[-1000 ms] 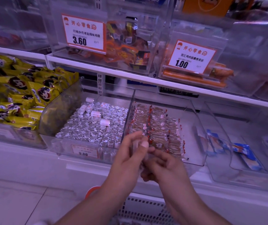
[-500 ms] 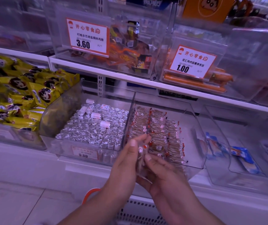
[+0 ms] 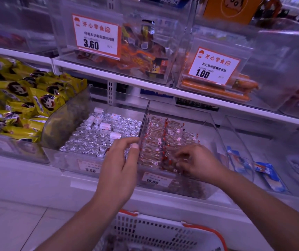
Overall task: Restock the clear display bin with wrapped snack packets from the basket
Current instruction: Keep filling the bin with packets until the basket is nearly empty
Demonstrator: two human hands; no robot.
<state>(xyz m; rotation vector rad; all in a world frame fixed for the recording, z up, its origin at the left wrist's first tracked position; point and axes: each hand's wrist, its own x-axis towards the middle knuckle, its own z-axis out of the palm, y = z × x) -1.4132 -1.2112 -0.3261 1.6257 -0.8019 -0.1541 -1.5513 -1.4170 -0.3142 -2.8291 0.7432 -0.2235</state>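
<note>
While left hand (image 3: 121, 171) is rested open against clear display bin (image 3: 215, 131) divider, wrapped snack packets (image 3: 163, 142) are pinched by right hand (image 3: 197, 162); basket (image 3: 163, 232) below.

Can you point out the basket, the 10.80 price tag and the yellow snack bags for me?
basket (image 3: 163, 230), head view, white slotted front wall.
10.80 price tag (image 3: 154, 179), head view, middle of the label.
yellow snack bags (image 3: 42, 102), head view, bag with the cartoon face.

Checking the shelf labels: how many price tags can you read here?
4: 3.60 tag upper left, 1.00 tag upper right, 9.80 tag and 10.80 tag on the lower bins. Others may be hidden.
</note>
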